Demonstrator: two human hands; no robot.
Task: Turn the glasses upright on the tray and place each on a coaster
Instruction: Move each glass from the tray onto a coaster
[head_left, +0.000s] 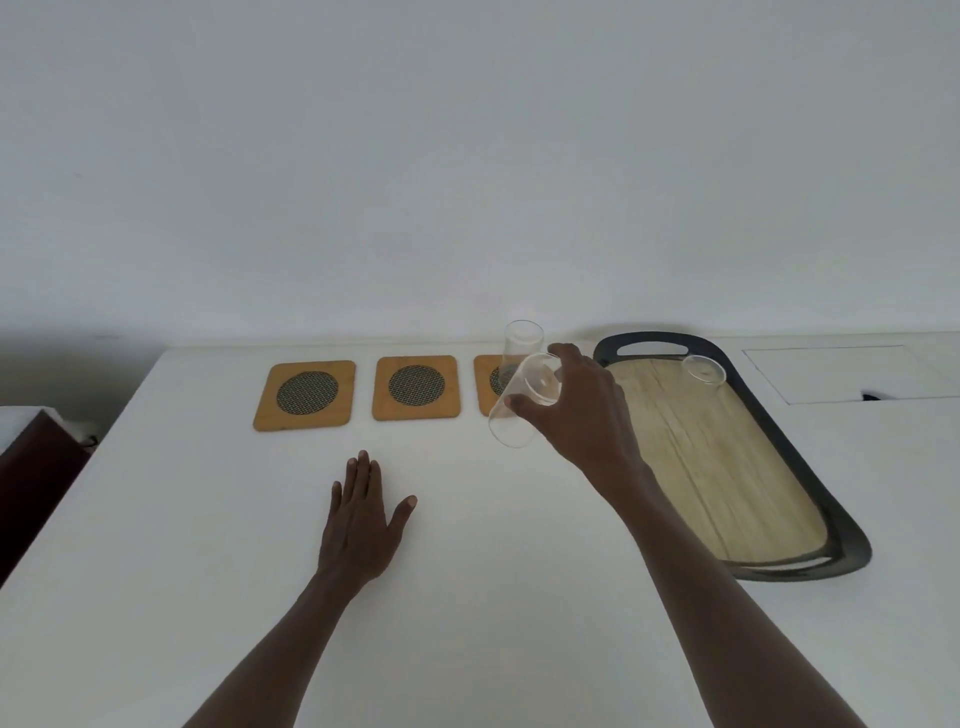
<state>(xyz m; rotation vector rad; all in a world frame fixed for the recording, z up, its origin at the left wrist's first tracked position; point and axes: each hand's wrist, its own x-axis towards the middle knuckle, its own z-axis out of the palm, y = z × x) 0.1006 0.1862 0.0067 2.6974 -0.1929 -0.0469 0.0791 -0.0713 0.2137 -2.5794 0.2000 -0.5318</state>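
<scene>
- Clear glass (522, 402) tilted in the right hand (579, 410), fingers wrapped round it
- Middle coaster (416, 387) free just left of that hand; finish turning before lowering
- Left hand (358, 525) flat, empty, nearer

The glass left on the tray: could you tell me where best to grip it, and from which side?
Grip the glass around its side wall, coming from above and the near side. It seems to sit tilted or inverted at the tray's far end, nothing crowding it.
</scene>
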